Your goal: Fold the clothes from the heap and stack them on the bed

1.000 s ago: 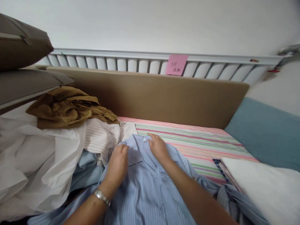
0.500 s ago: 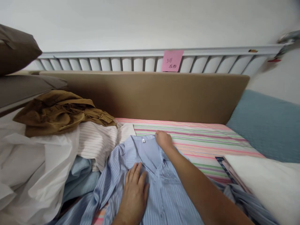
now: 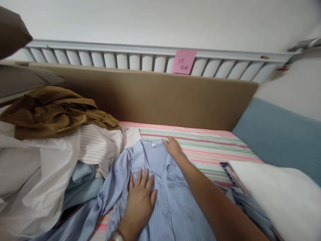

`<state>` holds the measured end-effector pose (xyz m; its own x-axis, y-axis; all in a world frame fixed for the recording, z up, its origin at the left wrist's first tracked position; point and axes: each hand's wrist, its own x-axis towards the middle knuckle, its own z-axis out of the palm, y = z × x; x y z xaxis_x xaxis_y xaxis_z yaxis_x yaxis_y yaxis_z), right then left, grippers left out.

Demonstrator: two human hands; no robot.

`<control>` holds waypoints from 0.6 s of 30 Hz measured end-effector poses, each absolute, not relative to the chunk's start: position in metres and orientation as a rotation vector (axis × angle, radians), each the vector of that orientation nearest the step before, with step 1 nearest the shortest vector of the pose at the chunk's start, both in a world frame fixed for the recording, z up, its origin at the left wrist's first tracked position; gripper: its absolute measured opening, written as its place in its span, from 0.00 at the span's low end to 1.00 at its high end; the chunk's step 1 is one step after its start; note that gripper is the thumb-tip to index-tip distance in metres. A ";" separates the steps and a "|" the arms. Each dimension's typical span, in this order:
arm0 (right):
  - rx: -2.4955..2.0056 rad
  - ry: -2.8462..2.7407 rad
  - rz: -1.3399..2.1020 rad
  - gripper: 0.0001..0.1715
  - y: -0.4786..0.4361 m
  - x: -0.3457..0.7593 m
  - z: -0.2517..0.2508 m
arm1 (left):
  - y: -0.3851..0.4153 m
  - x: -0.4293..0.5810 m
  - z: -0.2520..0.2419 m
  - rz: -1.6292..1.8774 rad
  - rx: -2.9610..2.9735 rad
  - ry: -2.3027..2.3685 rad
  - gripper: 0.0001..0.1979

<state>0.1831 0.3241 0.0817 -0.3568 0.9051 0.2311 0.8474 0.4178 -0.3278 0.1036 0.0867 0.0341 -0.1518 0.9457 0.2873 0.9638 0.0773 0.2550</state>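
A light blue striped shirt (image 3: 163, 197) lies front up, its collar turned away from me and a small white label (image 3: 153, 145) inside the neck. My left hand (image 3: 140, 201) rests flat on the left side of its chest, fingers spread. At the right side of the collar is my right hand (image 3: 173, 147). Its thumb touches the collar edge and stands apart from the fingers, which are partly hidden. The right forearm crosses over the shirt's right side and covers that sleeve. The left sleeve (image 3: 97, 207) trails toward the lower left.
Striped bedding (image 3: 200, 140) lies beneath. Crumpled clothes sit on the left: a brown garment (image 3: 55, 110), a white striped one (image 3: 100, 144) and a white one (image 3: 50, 180). Folded white cloth (image 3: 273, 187) lies right. Behind stand a tan panel (image 3: 163, 100), a radiator (image 3: 110, 60) and a pink note (image 3: 185, 61).
The fingers of my left hand have spread on the shirt. My right hand has loosened from its closed hold on the collar, thumb now apart. The view has shifted and tilted slightly.
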 end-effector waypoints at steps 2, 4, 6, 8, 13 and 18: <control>-1.446 -2.302 0.237 0.26 0.300 0.219 0.094 | 0.086 0.103 0.034 -0.584 -2.017 -2.259 0.21; -1.410 -2.292 0.243 0.23 0.265 0.270 0.105 | 0.087 0.101 0.035 -0.586 -2.021 -2.240 0.20; -1.440 -2.213 0.256 0.21 0.223 0.330 0.111 | 0.087 0.099 0.038 -0.590 -2.025 -2.220 0.20; -1.520 -1.992 0.349 0.21 0.184 0.388 0.113 | 0.084 0.099 0.044 -0.583 -2.016 -2.211 0.19; -1.833 -1.748 0.539 0.27 0.134 0.463 0.105 | 0.045 0.131 0.053 -0.568 -1.996 -2.194 0.20; -1.939 -1.996 0.462 0.39 0.140 0.441 0.093 | -0.008 0.185 0.039 -0.411 -2.186 -2.201 0.23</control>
